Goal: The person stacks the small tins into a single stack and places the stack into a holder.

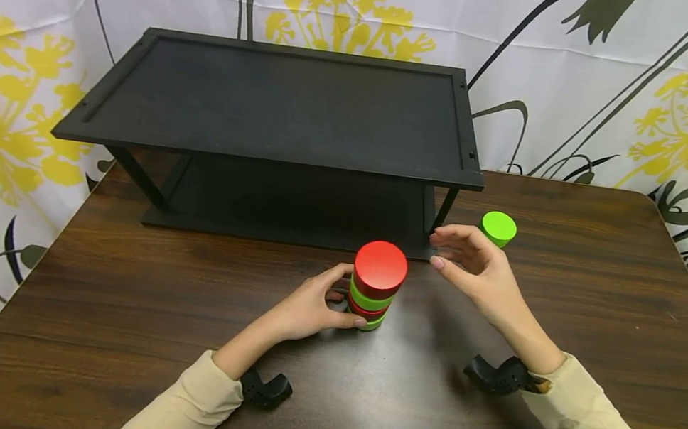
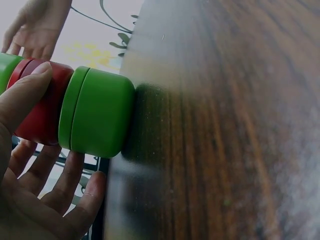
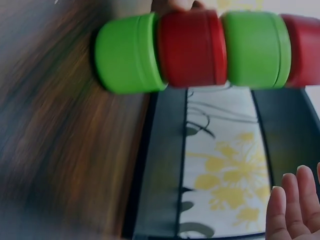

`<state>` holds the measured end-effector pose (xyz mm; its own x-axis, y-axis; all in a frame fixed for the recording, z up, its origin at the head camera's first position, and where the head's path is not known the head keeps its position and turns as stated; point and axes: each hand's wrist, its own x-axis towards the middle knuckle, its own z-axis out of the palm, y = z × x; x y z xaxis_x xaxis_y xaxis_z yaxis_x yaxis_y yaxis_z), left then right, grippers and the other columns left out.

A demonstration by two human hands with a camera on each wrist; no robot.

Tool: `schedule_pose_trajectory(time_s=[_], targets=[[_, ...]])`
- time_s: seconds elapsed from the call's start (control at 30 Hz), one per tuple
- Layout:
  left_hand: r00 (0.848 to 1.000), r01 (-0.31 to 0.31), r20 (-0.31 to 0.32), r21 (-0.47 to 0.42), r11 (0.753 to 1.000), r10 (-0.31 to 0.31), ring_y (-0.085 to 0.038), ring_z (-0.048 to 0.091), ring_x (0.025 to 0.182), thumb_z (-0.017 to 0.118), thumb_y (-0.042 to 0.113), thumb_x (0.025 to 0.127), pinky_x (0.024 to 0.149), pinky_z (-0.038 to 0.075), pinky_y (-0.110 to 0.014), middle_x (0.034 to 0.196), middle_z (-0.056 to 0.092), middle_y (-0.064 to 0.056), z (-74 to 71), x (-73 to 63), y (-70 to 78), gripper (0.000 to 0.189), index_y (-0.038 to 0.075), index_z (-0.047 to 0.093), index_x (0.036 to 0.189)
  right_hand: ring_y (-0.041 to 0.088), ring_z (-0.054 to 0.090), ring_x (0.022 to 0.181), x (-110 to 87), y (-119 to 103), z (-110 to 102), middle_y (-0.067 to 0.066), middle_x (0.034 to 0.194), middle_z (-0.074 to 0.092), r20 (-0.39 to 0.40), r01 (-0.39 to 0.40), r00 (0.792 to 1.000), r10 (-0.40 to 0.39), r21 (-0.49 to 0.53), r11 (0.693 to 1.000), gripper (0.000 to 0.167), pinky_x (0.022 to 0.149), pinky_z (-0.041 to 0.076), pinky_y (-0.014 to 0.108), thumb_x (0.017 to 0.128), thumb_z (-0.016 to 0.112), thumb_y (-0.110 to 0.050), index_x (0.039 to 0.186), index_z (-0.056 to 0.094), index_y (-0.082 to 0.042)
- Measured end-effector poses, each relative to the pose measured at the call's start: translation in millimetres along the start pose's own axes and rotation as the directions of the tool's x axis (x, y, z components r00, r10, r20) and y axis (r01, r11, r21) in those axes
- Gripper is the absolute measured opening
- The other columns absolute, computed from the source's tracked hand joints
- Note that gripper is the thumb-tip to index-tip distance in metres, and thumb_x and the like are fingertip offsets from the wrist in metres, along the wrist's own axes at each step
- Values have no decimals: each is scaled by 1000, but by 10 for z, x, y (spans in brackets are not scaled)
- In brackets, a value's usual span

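Note:
A stack of small round lidded jars, alternating green and red, stands upright on the table with a red jar [image 1: 380, 270] on top. At its base is a green jar [image 2: 100, 112], resting on the wood. My left hand [image 1: 315, 305] grips the stack low on its left side, thumb across the lower red jar [image 3: 186, 49] and fingers behind. To the right of the stack, my right hand [image 1: 473, 262] hovers with loosely bent fingers and nothing in them. Just behind that hand is a separate green jar [image 1: 499, 228], partly hidden by it.
A black two-tier shelf [image 1: 292, 108] stands at the back of the dark wooden table [image 1: 130, 331], its lower board close behind the stack. A flower-patterned curtain [image 1: 591, 94] hangs behind. Each wrist wears a black camera mount [image 1: 501, 377].

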<state>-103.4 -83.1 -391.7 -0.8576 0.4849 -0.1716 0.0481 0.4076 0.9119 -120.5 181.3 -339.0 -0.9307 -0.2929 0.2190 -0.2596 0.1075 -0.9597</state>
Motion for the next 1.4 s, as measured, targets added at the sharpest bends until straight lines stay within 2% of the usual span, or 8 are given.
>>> schedule_pose_trajectory(time_s=[0.23, 0.47, 0.63, 0.77, 0.87, 1.07, 1.23, 1.4], targets=[[1000, -7, 4, -6, 1000, 7, -31, 55, 121, 78, 23, 81, 102, 50, -40, 136, 51, -10, -4, -18, 3, 70, 17, 41, 140, 1, 62, 95, 37, 159, -150, -11, 103, 64, -71, -52, 996, 49, -46, 998, 31, 83, 53, 12, 86, 66, 3, 114, 59, -8], [1000, -14, 4, 7, 1000, 14, -30, 55, 122, 77, 24, 81, 102, 50, -40, 136, 52, -9, -6, -19, -3, 69, 16, 41, 140, 1, 60, 97, 73, 270, -296, -14, 102, 63, -143, -122, 984, 109, -87, 989, 30, 82, 52, 9, 87, 66, -2, 115, 58, -6], [1000, -10, 7, 5, 1000, 10, -30, 54, 123, 77, 24, 81, 103, 49, -40, 137, 51, -9, -4, -17, 8, 70, 17, 41, 141, 0, 58, 99, 104, 334, -394, -15, 102, 60, -187, -151, 974, 127, -120, 981, 27, 81, 50, 8, 88, 67, -6, 114, 59, -13], [1000, -8, 4, 6, 1000, 8, -29, 54, 123, 77, 23, 81, 103, 49, -39, 138, 51, -8, -2, -15, 16, 70, 16, 41, 141, -1, 58, 98, 131, 400, -483, -15, 101, 60, -231, -168, 964, 135, -133, 977, 27, 79, 49, 8, 87, 68, -8, 110, 59, -18], [1000, -17, 4, 8, 1000, 17, -29, 53, 123, 77, 23, 81, 103, 49, -39, 138, 51, -8, -3, -14, 14, 70, 16, 41, 141, -3, 58, 96, 143, 456, -539, -18, 100, 60, -263, -195, 952, 156, -131, 972, 28, 78, 48, 7, 86, 69, -6, 111, 59, -14], [1000, -28, 7, 6, 1000, 28, -30, 54, 123, 77, 23, 82, 103, 49, -40, 138, 50, -9, -5, -12, 9, 70, 15, 40, 141, -4, 57, 96, 153, 547, -652, -19, 98, 59, -309, -226, 934, 178, -128, 966, 27, 78, 48, 4, 86, 69, -6, 110, 60, -13], [1000, -18, 10, 6, 1000, 18, -30, 53, 124, 77, 24, 82, 103, 49, -40, 138, 50, -9, -8, -15, 9, 69, 16, 41, 141, -5, 57, 95, 164, 594, -750, -20, 99, 60, -346, -231, 924, 165, -161, 959, 27, 77, 48, 3, 86, 69, -6, 112, 60, -11], [1000, -13, 8, 4, 1000, 13, -30, 53, 124, 77, 24, 82, 103, 49, -40, 138, 50, -9, -6, -18, 11, 70, 16, 41, 141, -7, 54, 96, 155, 633, -839, -23, 101, 56, -378, -275, 908, 180, -216, 937, 30, 78, 46, 1, 87, 68, -10, 116, 58, -9]])
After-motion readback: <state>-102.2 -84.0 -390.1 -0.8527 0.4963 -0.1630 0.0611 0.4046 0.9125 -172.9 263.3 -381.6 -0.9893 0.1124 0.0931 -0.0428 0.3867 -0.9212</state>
